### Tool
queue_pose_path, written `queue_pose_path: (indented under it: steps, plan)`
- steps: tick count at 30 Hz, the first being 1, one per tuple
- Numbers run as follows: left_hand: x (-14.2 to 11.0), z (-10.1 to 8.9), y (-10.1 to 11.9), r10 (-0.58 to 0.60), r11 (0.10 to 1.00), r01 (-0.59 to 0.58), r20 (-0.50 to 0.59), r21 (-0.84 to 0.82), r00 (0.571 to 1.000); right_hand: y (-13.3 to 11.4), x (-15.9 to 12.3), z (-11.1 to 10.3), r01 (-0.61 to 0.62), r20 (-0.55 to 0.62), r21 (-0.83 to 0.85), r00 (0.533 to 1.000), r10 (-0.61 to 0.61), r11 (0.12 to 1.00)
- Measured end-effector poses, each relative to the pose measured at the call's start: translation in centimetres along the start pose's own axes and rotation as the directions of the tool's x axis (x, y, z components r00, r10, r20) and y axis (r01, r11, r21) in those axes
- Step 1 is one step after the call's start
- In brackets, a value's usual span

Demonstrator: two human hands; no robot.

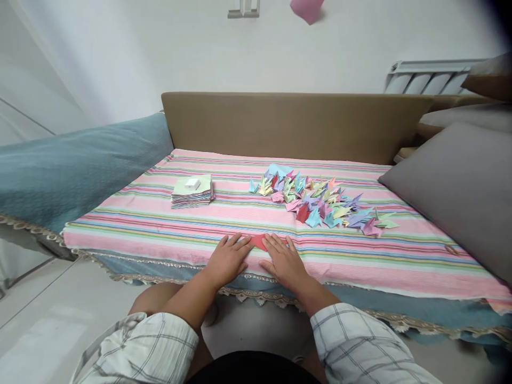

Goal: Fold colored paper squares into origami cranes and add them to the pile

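A small piece of red paper (258, 241), folded to a pointed shape, lies near the front edge of the striped cloth. My left hand (229, 258) rests flat on its left side with the fingers stretched out. From the right, my right hand (283, 260) presses on it, palm down and fingers spread. Parts of the paper are hidden under the fingertips. Beyond the hands, to the right, many folded paper cranes (316, 200) in several colours lie in a loose group. A stack of square paper sheets (192, 198) stands at the left.
A small white box-like object (192, 183) sits on the stack. The striped cloth (132, 234) covers a sofa seat with a brown backrest (288, 128). A grey cushion (460, 186) leans at the right, and a blue-covered armrest (88, 165) bounds the left.
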State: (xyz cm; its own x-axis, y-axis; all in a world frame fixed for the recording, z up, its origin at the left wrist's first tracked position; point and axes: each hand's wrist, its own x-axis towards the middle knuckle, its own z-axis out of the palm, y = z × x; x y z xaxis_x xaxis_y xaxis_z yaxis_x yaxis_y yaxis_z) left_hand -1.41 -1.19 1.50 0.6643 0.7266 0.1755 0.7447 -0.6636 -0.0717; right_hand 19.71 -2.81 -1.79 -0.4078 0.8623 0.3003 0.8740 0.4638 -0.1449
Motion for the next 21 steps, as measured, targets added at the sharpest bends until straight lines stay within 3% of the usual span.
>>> queue_pose_path:
  steps: [7, 12, 16, 21]
  plan:
    - [0.1, -1.0, -0.8, -0.047, 0.997, 0.046, -0.013, -0.066, 0.999, -0.1, 0.0, 0.0, 0.0, -0.004, -0.015, 1.0, 0.0, 1.0]
    - [1.0, -1.5, 0.3, -0.123, 0.986, 0.101, -0.162, -0.135, 0.979, -0.2, 0.0, 0.3, -0.009, -0.011, -0.008, 1.0, 0.008, 1.0]
    - [2.2, -0.4, 2.3, 0.071, 0.98, -0.097, -0.151, -0.174, 0.986, -0.2, -0.1, 0.3, 0.001, -0.024, -0.009, 1.0, -0.001, 1.0]
    - [2.8, 1.5, 2.6, 0.075, 0.978, -0.092, -0.101, -0.185, 0.992, -0.2, -0.3, 0.4, 0.014, -0.039, -0.031, 0.999, -0.015, 0.999]
